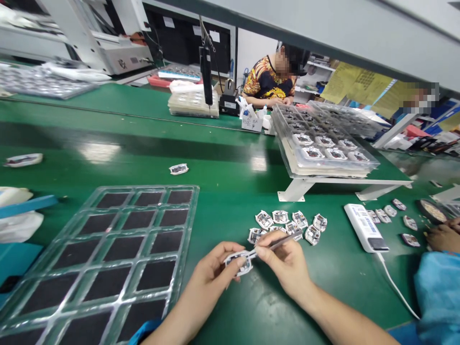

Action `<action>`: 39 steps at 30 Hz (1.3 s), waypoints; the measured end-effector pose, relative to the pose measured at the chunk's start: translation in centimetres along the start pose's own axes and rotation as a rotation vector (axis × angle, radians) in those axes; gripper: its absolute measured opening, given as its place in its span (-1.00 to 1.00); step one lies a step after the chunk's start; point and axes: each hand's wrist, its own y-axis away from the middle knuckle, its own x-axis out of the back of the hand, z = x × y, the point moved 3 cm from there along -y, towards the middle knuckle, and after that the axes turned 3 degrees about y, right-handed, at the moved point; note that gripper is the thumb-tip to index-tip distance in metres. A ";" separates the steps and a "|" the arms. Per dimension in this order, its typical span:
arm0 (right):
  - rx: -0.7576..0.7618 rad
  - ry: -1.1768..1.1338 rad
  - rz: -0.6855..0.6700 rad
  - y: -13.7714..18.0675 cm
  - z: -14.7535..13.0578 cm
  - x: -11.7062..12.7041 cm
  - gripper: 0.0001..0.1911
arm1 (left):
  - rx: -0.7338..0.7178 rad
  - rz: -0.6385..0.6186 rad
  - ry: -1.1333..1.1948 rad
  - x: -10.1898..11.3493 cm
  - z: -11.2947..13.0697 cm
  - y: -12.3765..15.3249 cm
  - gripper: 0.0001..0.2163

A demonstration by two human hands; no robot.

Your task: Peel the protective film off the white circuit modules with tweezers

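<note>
My left hand (217, 268) is closed around a small white-framed electronic module (245, 268), holding it by its left side just above the green bench. Between the thumb and fingers of my right hand (285, 261) is a pair of grey metal tweezers (278, 242). The tips of the tweezers reach the upper part of the module; whether they grip a piece there is too small to tell. Just beyond my hands lies a loose group of similar white modules (280, 217), some partly hidden by my right hand.
A clear compartment tray (197, 201) with dark pads lies left. At right stand a white device (364, 227) with a cable and a co-worker's blue sleeve (436, 292). Stacked module trays (334, 165) rest on a raised shelf. An electric screwdriver (206, 74) hangs behind; another person sits opposite.
</note>
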 end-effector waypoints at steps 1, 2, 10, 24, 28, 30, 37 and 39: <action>0.012 0.005 -0.004 0.0 -0.1 0.0 -0.88 | 0.001 -0.001 -0.001 0.0 0.2 0.1 -0.70; 0.017 0.009 -0.003 0.0 -0.1 0.0 -0.89 | -0.004 -0.004 -0.001 -0.1 0.3 0.1 -0.70; -0.092 -0.032 -0.006 -0.3 0.3 0.1 -0.86 | -0.083 -0.060 -0.055 0.0 -0.4 0.0 -0.75; -0.109 -0.075 0.022 -0.5 0.3 0.2 -0.78 | -0.044 -0.088 -0.069 -0.2 -0.1 0.3 -0.75; -0.091 -0.081 0.018 -0.5 0.2 0.2 -0.79 | -0.042 -0.084 -0.034 -0.2 0.2 0.4 -0.75; -0.086 -0.096 0.010 -0.5 0.3 0.2 -0.80 | -0.039 -0.081 -0.027 -0.2 0.3 0.4 -0.75; -0.095 -0.120 -0.036 -0.7 0.4 0.4 -0.81 | -0.001 -0.063 -0.022 -0.2 0.5 0.4 -0.71; -0.100 -0.113 -0.052 -0.7 0.4 0.4 -0.82 | 0.007 -0.063 -0.019 -0.2 0.5 0.4 -0.70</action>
